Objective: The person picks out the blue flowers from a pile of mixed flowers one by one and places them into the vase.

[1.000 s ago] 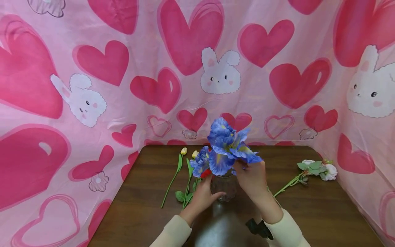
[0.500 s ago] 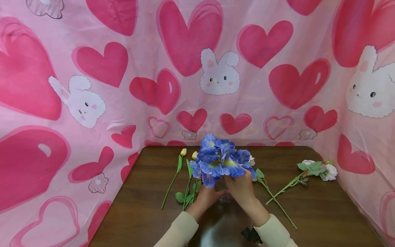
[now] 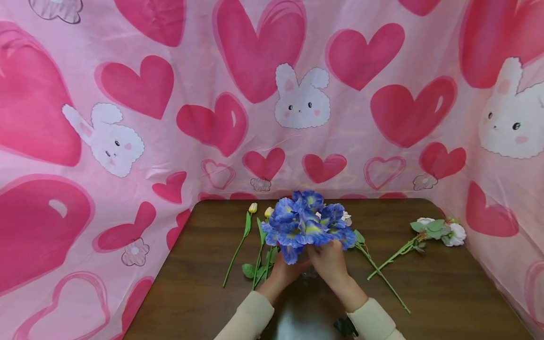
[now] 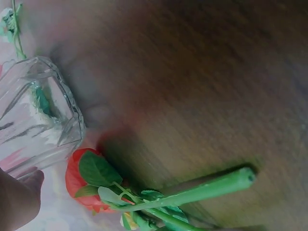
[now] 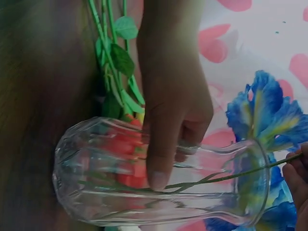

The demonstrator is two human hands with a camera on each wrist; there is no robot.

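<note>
A clear glass vase (image 5: 216,204) stands upright on the wooden table, mostly hidden behind the hands in the head view. My left hand (image 3: 284,275) grips its side, the thumb lying across the glass in the right wrist view. My right hand (image 3: 329,265) pinches a green stem (image 5: 240,173) just above the vase mouth. That stem runs down inside the vase and crosses another one there. Blue irises (image 3: 309,225) cluster over the mouth and cover the rim from above. A red flower (image 4: 77,175) with green leaves lies beside the vase, close to my left hand.
Two yellow tulips (image 3: 252,208) lie left of the vase. A white rose stem (image 3: 382,276) and a spray of white roses (image 3: 455,235) lie on the right, their stems crossing. A dark object (image 3: 345,326) shows by the right sleeve. Patterned pink cloth (image 3: 361,184) surrounds the table.
My right hand has come down and left, lowering the blue iris to the others over the vase. The white rose stem on the right is now uncovered. My left hand stays at the vase.
</note>
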